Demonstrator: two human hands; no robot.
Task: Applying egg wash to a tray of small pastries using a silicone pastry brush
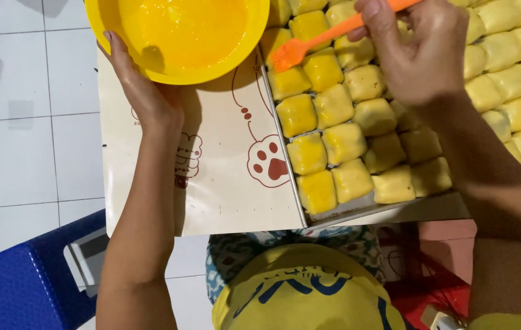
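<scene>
The left hand point(150, 101) cups the round yellow plastic bowl point(236, 58) of glossy yellow liquid at its seven o'clock rim, fingers point(116, 49) curled under the edge. The right hand point(416, 52) pinches the orange silicone pastry brush point(327, 35), fingers closed on the handle; its bristles touch a glazed square dough piece point(323, 68) in the metal baking tray point(300, 205), at three o'clock from the bowl. Both sit on a cream paw-print desk point(230, 189).
</scene>
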